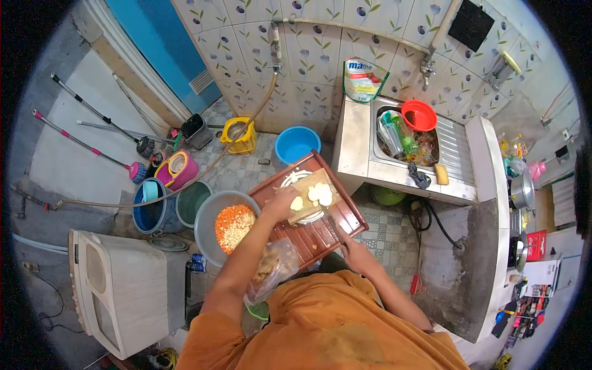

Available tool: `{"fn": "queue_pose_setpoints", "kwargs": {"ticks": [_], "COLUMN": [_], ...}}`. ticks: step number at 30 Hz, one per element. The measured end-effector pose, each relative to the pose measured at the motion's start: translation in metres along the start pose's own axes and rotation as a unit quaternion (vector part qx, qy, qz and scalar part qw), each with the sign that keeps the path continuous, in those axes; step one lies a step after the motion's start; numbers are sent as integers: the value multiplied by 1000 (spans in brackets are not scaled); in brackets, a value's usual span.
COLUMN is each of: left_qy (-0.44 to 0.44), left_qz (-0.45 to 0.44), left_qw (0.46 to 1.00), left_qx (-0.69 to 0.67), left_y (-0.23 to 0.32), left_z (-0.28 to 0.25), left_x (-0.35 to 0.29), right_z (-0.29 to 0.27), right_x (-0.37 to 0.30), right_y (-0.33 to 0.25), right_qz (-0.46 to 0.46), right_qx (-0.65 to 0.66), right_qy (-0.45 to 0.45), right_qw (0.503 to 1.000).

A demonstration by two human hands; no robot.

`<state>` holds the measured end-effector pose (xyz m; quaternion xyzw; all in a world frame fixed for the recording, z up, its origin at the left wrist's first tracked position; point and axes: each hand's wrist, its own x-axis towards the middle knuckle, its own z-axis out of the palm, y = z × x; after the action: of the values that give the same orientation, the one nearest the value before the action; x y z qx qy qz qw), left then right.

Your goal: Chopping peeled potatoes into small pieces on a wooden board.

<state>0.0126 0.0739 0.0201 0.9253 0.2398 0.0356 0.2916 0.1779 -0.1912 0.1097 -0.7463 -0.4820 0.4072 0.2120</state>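
A wooden cutting board lies over a white plate on a reddish-brown wooden tray table. Several pale, rounded slices are clustered on the board. My left hand is at the board's left edge, beside another pale slice; its fingers are too small to show whether they grip it. My right hand is closed round a knife, whose blade points up-left toward the board's lower right corner. A clear plastic bag with brownish contents sits by my left forearm.
Left of the tray table stands a large grey basin with chopped orange and pale pieces. Beyond are a blue basin, a yellow bucket and a hose. A sink with a red bowl is at right.
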Motion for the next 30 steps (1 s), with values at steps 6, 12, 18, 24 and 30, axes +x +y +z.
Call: {"fn": "queue_pose_setpoints", "kwargs": {"ticks": [6,12,18,24,30], "left_qy": [102,211,260,290,269], "left_qz": [-100,-81,-77,-101,-174], "left_qw": [989,974,961,951,940], "left_qx": [-34,-3,48,-29,-122], "left_y": [17,31,37,28,37], "left_z": [13,31,46,51,40], "left_x": [-8,-20,-26,-23,-19], "right_z": [-1,-6,-4,-13,-23], "right_x": [7,15,24,27,32], "right_y": [-1,0,4,1,1], "right_qz": [16,-15,-51,-36,-16], "right_qx": [5,-6,7,12,13], "right_qy": [-28,-42,-69,-118,-137], "right_qw": [999,999,996,992,990]}}
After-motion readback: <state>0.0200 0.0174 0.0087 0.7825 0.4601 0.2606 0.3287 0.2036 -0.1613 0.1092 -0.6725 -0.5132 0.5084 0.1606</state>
